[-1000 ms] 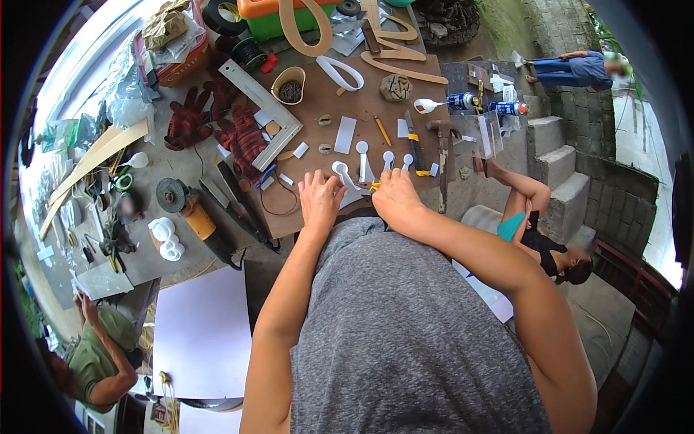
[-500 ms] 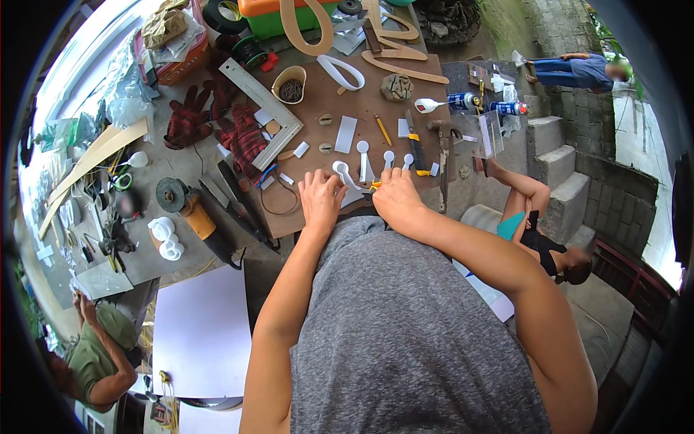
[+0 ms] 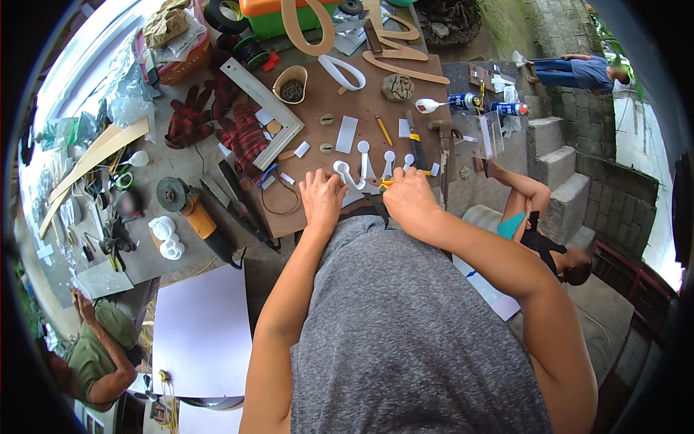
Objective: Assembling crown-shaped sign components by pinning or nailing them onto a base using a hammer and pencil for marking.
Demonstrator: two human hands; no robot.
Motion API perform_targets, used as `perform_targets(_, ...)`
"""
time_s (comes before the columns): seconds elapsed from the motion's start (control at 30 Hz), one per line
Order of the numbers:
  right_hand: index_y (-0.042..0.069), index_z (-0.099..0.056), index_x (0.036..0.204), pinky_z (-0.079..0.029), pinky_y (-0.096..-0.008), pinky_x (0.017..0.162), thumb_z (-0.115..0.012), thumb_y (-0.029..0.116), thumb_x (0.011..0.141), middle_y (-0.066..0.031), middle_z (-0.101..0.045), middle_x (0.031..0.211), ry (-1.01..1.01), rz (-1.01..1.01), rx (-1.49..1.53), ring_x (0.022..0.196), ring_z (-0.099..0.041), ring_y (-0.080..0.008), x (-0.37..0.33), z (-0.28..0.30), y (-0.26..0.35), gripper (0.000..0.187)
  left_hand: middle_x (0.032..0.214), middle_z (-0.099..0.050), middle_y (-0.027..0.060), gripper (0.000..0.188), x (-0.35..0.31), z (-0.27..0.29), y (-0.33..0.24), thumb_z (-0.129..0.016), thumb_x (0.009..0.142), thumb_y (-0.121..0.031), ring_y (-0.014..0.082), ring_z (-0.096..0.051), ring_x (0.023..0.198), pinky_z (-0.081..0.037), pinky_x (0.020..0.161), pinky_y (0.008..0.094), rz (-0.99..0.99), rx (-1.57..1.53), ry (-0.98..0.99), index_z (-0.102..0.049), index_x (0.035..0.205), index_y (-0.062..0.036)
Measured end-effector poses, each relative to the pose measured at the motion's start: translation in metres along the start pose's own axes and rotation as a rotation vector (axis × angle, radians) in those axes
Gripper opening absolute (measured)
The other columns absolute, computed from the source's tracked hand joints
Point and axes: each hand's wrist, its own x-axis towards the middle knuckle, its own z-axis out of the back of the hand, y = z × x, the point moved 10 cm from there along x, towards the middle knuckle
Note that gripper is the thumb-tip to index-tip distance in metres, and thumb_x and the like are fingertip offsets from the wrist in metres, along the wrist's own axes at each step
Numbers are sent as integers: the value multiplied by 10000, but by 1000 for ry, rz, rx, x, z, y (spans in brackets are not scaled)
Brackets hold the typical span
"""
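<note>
My left hand (image 3: 322,197) is on the brown board (image 3: 303,79) at its near edge, fingers curled down and pressed on a white curved strip (image 3: 344,171) with a rounded head. Just to the right, my right hand (image 3: 412,199) is closed around a small yellow tool (image 3: 387,184); my fingers hide most of it, so its kind is unclear. Beyond my hands stand white round-headed pieces (image 3: 363,147), (image 3: 390,157) in a row. A black-and-yellow utility knife (image 3: 414,141) lies past my right hand, with a pencil (image 3: 383,130) to its left.
Left of the board lie a metal square (image 3: 271,108), red-black gloves (image 3: 242,137) and an angle grinder (image 3: 195,213). A hammer (image 3: 443,145) lies at the board's right edge, near spray cans (image 3: 510,108). People are at the lower left, right and upper right.
My right hand has shifted slightly to the right with the yellow tool, away from my left hand. The left hand has stayed nearly in place.
</note>
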Motion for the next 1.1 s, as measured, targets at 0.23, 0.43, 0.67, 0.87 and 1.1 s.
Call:
perform_targets(0.23, -33, -743, 836, -521, -444, 804, -674, 154, 851, -194, -644, 949, -130, 45, 248, 895, -652, -341, -14, 14, -26, 200, 946, -703, 8, 108, 7, 18, -8, -777, 843, -209, 242, -602, 940, -416, 859, 405, -20, -253, -61, -747, 907, -128)
perform_targets(0.43, -46, -734, 872, -532, -448, 838, -699, 227, 872, -210, -639, 969, -80, 67, 348, 909, -663, -350, -14, 12, -25, 276, 930, -720, -6, 107, 6, 11, -17, -762, 856, -201, 234, -610, 916, -415, 862, 399, -126, -221, 37, -754, 932, -126)
perform_targets(0.67, -30, -752, 886, -460, -478, 831, -661, 179, 878, -194, -642, 990, -63, 72, 274, 944, -617, -347, -15, 3, -18, 229, 879, -688, 1, 90, -2, 7, -15, -766, 836, -189, 233, -607, 905, -411, 837, 410, -128, -141, 40, -737, 890, -123)
perform_targets(0.87, 58, -787, 954, -377, -449, 807, -616, 205, 892, -138, -656, 1009, -6, 121, -77, 992, -549, -285, 4, -1, 15, 234, 896, -669, 0, 93, -8, 4, -7, -775, 813, -183, 230, -597, 910, -414, 829, 408, -153, -121, -45, -736, 879, -131)
perform_targets(1.1, 49, -775, 999, -361, -431, 737, -585, 228, 926, -121, -645, 970, 136, 159, -451, 904, -538, -256, 23, -2, 44, 271, 913, -656, -37, 123, -11, 1, -6, -823, 754, -196, 220, -569, 929, -420, 821, 394, -177, -95, -72, -742, 834, -150)
